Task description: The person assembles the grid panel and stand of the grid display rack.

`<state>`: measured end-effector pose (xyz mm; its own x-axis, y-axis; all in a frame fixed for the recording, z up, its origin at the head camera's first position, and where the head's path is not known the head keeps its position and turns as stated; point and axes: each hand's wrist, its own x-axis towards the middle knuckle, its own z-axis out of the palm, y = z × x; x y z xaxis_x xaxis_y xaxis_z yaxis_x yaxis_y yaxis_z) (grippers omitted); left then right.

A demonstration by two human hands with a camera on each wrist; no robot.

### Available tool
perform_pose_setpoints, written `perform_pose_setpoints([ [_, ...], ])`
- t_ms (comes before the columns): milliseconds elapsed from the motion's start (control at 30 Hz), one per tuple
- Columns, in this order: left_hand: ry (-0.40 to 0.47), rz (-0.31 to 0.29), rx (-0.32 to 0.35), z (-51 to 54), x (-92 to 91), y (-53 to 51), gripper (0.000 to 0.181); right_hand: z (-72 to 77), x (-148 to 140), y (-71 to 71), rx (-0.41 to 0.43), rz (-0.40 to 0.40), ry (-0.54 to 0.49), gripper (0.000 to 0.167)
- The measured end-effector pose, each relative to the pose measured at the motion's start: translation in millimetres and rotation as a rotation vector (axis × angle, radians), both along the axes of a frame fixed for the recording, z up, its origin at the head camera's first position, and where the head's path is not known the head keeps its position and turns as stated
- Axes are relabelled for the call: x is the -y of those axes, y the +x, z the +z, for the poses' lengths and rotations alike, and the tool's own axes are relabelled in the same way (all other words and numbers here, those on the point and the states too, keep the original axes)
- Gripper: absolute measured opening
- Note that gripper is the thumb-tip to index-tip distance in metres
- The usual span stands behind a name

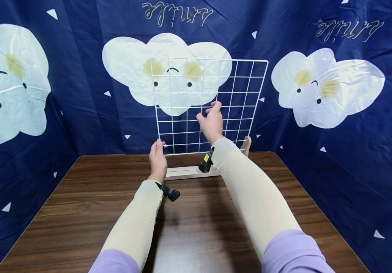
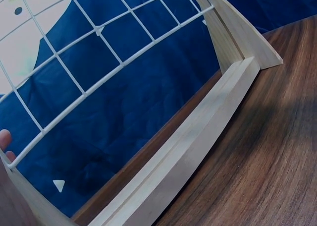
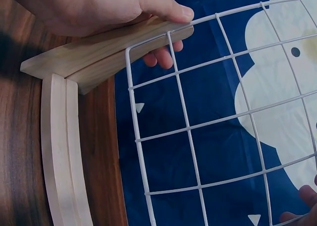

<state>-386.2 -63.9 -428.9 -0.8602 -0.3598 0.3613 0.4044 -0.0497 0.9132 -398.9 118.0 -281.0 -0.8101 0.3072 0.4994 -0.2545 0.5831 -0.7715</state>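
Note:
A white wire grid panel stands upright, its lower edge above the base bar of a wooden stand. Its side edges run along grooves in the two wooden uprights. My left hand grips the left upright, thumb in front and fingers behind; the thumb tip lies at the grid's edge wire. Higher up, my right hand holds the grid's wires near the middle, thumb and fingers bent around them. Only its fingertips show in the right wrist view.
The stand sits near the back edge of a brown wood-grain table. A dark blue curtain with white clouds hangs behind and along both sides. The right upright rises at the base bar's far end.

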Motion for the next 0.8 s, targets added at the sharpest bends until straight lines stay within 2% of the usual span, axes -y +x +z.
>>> perform_pose_setpoints([
  [267, 0.006, -0.006, 0.013, -0.4, 0.1, -1.2, 0.043, -2.8, -1, 0.3, 0.005, -0.009, -0.004, 0.056],
  [800, 0.019, -0.022, 0.030, 1.6, 1.2, 3.0, 0.043, -11.2, 0, 3.0, 0.035, -0.017, -0.014, 0.057],
])
